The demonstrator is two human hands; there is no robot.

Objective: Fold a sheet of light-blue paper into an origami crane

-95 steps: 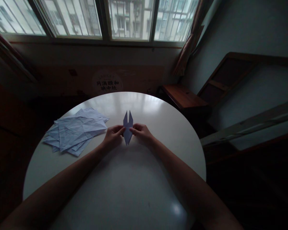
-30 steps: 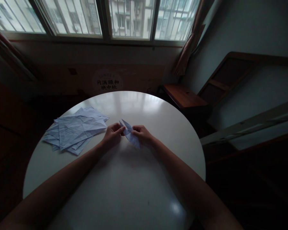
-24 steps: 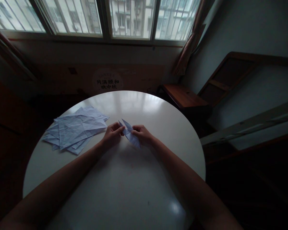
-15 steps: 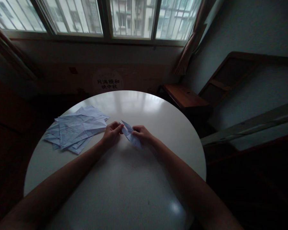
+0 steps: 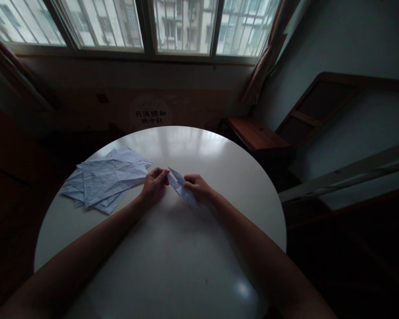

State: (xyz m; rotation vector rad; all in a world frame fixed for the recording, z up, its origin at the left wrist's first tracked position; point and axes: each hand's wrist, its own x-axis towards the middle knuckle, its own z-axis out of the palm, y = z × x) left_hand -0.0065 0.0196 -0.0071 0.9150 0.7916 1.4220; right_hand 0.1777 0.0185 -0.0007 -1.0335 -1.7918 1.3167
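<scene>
Between my hands, above the middle of the round white table (image 5: 186,248), is a folded piece of paper (image 5: 182,188) with pointed flaps. My left hand (image 5: 155,182) pinches a tip of it between thumb and fingers. On the other side, my right hand (image 5: 197,186) grips the paper's body, thumb on top and the other fingers partly hidden. A slim gap shows between two of the upper flaps. Left of my hands lies a loose pile of creased paper sheets (image 5: 109,177), overlapping at different angles.
Barred windows (image 5: 182,26) line the wall beyond the table. A low wooden stool or bench (image 5: 257,133) stands past its right rim. Nearby, a wooden-framed piece (image 5: 314,110) leans by the wall. A box with printed characters (image 5: 186,104) sits under the windows.
My left fingers have shifted very slightly on the paper's tip. The view has moved a little; the pile and my right hand's hold look the same.
</scene>
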